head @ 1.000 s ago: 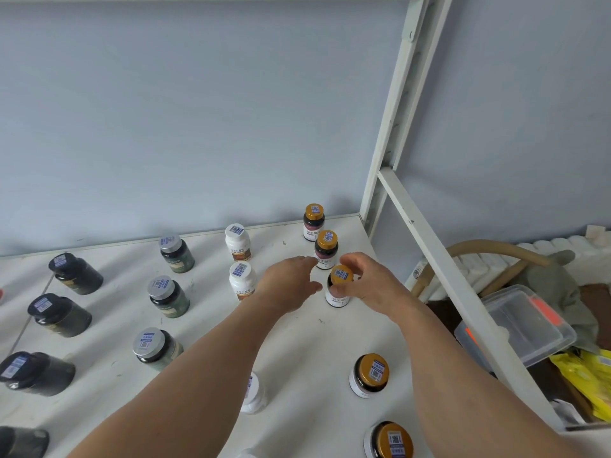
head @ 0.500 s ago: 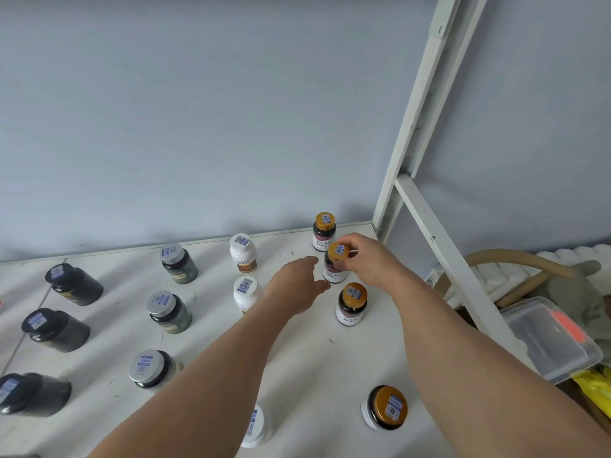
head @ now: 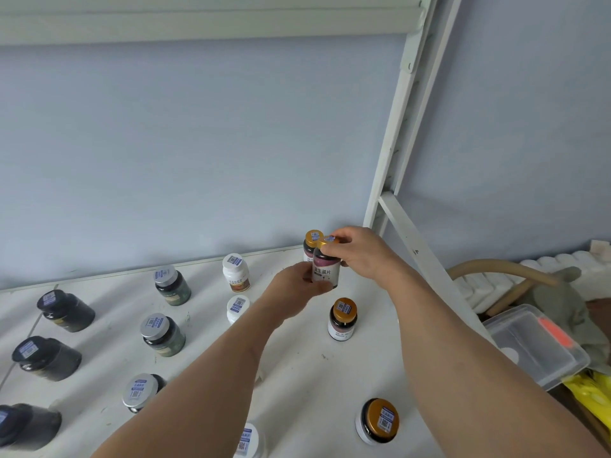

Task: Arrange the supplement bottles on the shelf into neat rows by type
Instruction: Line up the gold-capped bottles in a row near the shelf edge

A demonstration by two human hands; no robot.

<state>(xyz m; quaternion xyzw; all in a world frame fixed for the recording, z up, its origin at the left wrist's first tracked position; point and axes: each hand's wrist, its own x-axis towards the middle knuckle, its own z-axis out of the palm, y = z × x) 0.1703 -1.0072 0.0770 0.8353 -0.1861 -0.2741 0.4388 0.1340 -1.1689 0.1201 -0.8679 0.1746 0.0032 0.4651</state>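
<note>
Shelf (head: 297,375): white, scuffed, set against a pale blue wall (head: 198,143).

Far left column: three black jars (head: 67,310) with black lids, each lid carrying a blue barcode sticker. Sticker text too small to read.

Next column right: three green jars (head: 172,285) with silver lids, same blue stickers. The near one is partly hidden by my left forearm.

Centre column: white bottles (head: 236,272) with white lids. The far one bears a brown label band, print unreadable. One stands behind my left wrist; another shows at the near edge.

My left hand (head: 294,289): fingers curled together under and around the base of the held bottle (head: 326,271), supporting it above the shelf.

The held bottle: dark glass, gold cap, white label reading "益生菌片". It sits just in front of the back bottle (head: 312,244), a gold-capped one at the far edge by the wall.

My right hand (head: 358,251): thumb and fingertips pinching the gold cap of the held bottle from the right.

Right column: two more gold-capped bottles (head: 343,319) stand on the shelf, one mid-shelf, one at the near edge. Label print unreadable.

Right of the shelf: white frame post (head: 401,127), clear plastic box (head: 535,345).
</note>
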